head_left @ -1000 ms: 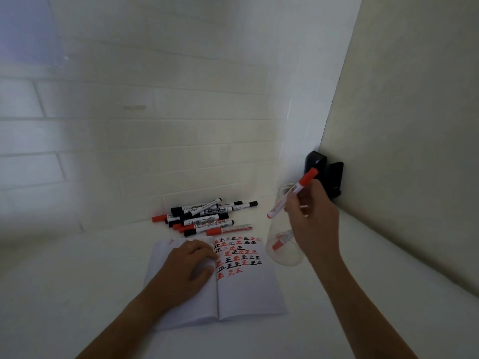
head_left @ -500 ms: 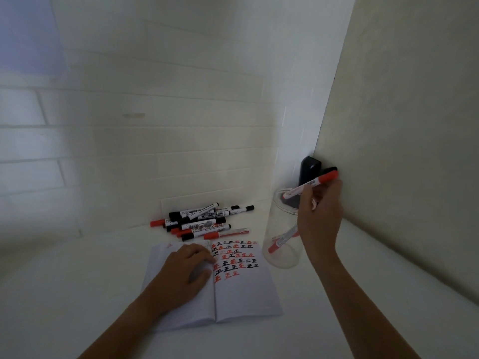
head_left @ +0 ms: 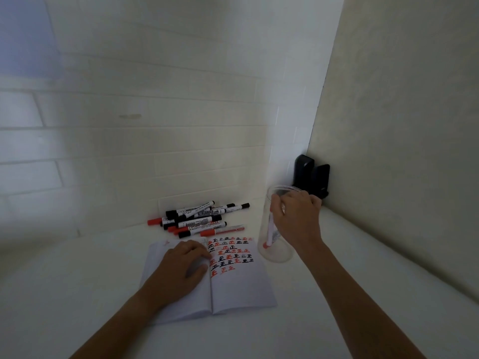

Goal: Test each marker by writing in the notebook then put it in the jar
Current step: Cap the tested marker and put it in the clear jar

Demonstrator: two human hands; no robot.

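Left hand: the left hand (head_left: pixel 181 268) lies palm down on the left page of the notebook, fingers loosely bent and pressing the paper, thumb beside the spine; it grasps nothing.
Notebook: the notebook (head_left: pixel 241 288) lies open on the white table (head_left: pixel 77 294), near the centre; rows of red and black written marks fill the upper half of its right page, just right of the left hand's fingertips.
Jar: the clear jar (head_left: pixel 275 252) stands upright on the table just beyond the notebook's far right corner, apart from the left hand.
Right hand: the right hand (head_left: pixel 298 218) is at the jar's mouth, fingers curled down over the rim; whether they grip the marker below cannot be told.
Marker in jar: a white marker (head_left: pixel 269 230) with a red cap stands steeply inside the jar, cap end down near the bottom, upper end hidden behind the right hand's fingers.
Marker pile: a pile of red- and black-capped markers (head_left: pixel 199 220) lies on the table beyond the notebook, against the wall and left of the jar, well apart from both hands.
Far corner: a black object (head_left: pixel 311 177) stands in the wall corner behind the jar.
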